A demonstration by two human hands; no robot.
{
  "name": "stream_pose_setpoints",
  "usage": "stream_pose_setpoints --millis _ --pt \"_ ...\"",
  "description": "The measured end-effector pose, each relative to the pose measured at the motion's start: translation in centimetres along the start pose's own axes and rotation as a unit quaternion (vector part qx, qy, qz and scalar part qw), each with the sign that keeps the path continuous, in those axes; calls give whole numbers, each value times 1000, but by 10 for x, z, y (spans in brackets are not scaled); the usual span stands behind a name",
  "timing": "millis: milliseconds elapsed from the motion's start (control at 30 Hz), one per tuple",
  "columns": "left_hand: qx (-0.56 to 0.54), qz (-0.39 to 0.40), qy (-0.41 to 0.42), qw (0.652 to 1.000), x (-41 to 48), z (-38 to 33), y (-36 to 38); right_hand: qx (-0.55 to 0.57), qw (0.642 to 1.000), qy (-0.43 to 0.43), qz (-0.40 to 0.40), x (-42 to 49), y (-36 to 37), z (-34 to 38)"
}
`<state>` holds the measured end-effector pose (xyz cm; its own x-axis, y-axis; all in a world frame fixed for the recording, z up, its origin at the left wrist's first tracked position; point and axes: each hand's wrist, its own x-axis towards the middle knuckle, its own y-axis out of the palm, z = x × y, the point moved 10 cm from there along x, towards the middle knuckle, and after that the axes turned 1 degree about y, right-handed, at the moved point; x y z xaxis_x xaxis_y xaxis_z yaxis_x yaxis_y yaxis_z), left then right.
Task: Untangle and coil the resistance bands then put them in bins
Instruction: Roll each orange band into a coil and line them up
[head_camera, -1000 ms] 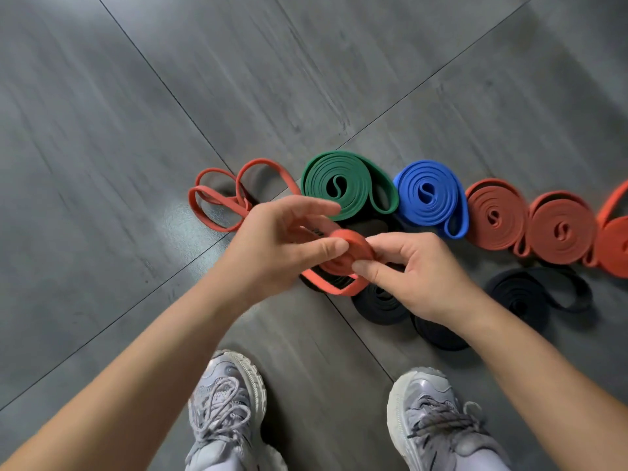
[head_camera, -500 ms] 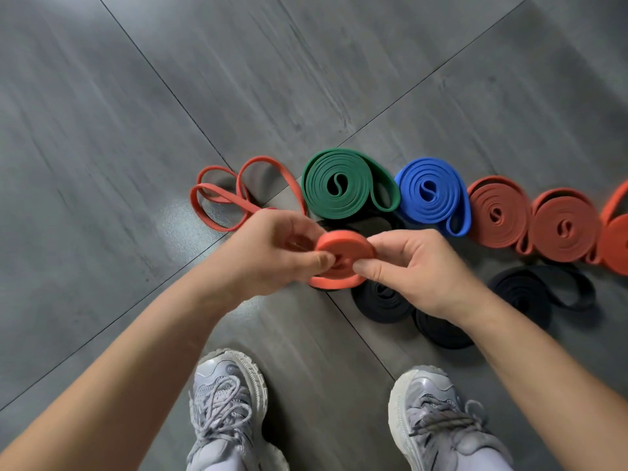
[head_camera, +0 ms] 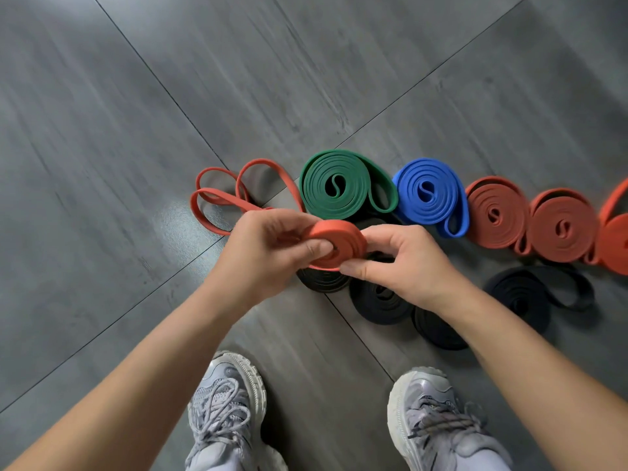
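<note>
Both hands hold a partly rolled orange band [head_camera: 339, 241] above the floor. My left hand [head_camera: 268, 246] pinches the roll with thumb on its face. My right hand [head_camera: 401, 263] grips its right and lower edge. The band's loose tail [head_camera: 224, 198] trails left in loops on the floor. Coiled bands lie in a row behind: green [head_camera: 334, 185], blue [head_camera: 428, 195], and orange coils [head_camera: 496, 214] [head_camera: 564, 229]. Black coils [head_camera: 380, 300] [head_camera: 523, 294] lie nearer, partly hidden by my right hand and forearm.
Grey tiled floor [head_camera: 136, 130] stretches to the left and back. My two grey sneakers [head_camera: 227, 402] [head_camera: 438, 416] stand at the bottom. Another orange coil [head_camera: 616, 246] is cut off at the right edge. No bin is in view.
The orange roll has grown as more of the band was wound on. The hanging loop under the hands is gone, and the loose tail on the floor has shortened.
</note>
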<state>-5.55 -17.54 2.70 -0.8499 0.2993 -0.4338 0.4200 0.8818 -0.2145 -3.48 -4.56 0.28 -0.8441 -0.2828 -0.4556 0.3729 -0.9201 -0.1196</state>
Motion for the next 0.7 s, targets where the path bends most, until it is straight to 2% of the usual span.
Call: stream_pose_setpoints --millis 67,133,233,367,467,533,600,667,700 --pt "-71 -39 -21 996 0 5 -7 10 999 -15 -40 0 -7 3" --pt "-60 -68 -16 996 0 6 -14 17 997 -27 -74 -3 -15 5" --pt "-39 -66 8 997 1 -2 -15 8 996 -33 -86 -3 -19 4" --pt "-182 -38 -12 983 1 -1 -1 54 997 -26 -56 -2 -9 6" --pt "-313 -37 -85 945 -1 16 15 145 986 -31 -71 -1 -7 6" --pt "-358 -28 -122 925 -4 23 24 149 985 -39 -79 -2 -9 6" --pt "-319 -19 -141 937 -6 26 26 109 991 -35 -65 -4 -10 6" --pt "-125 -13 -83 989 0 16 11 29 999 -22 -40 -6 -9 3" --pt "-9 -2 -34 999 3 7 6 -34 999 -18 -27 -7 -7 1"
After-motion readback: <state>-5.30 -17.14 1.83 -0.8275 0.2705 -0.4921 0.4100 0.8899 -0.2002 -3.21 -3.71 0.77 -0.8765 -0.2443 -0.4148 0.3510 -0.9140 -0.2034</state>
